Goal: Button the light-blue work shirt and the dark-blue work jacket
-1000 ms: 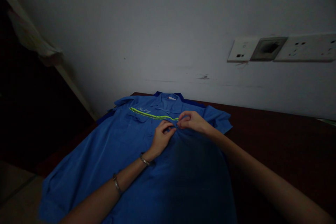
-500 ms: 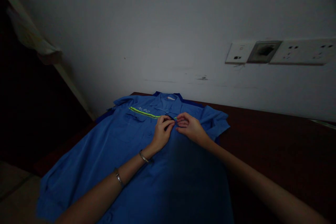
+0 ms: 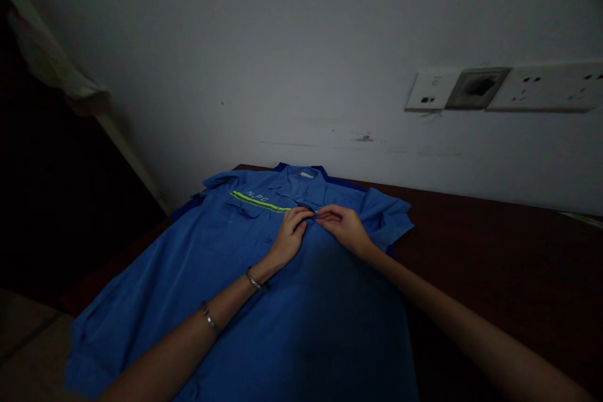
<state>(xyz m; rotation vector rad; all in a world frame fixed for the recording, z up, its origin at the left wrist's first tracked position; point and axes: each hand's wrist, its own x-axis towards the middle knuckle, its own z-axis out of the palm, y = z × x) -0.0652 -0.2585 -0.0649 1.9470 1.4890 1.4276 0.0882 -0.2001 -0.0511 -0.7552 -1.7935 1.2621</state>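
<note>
A blue work shirt (image 3: 211, 257) lies spread out, front up, its collar toward the wall. A yellow-green stripe and pale lettering cross its chest. At the front opening by the stripe, my left hand (image 3: 293, 229) pinches the edge of the cloth between thumb and fingers. My right hand (image 3: 343, 226) meets it from the right, fingertips closed on the same edge. Any button there is hidden by the fingers. Two metal bracelets circle my left wrist and forearm.
Darker blue cloth (image 3: 346, 183) shows from under the shirt. All lies on a dark reddish-brown tabletop (image 3: 480, 251) against a pale wall (image 3: 301, 50) with sockets (image 3: 475, 89). Light cloth (image 3: 56, 66) hangs at the left, above tiled floor (image 3: 23, 333).
My right fingers have closed in from slightly apart to a pinch at the shirt's front edge. My left hand keeps its grip, with its fingers a little straighter.
</note>
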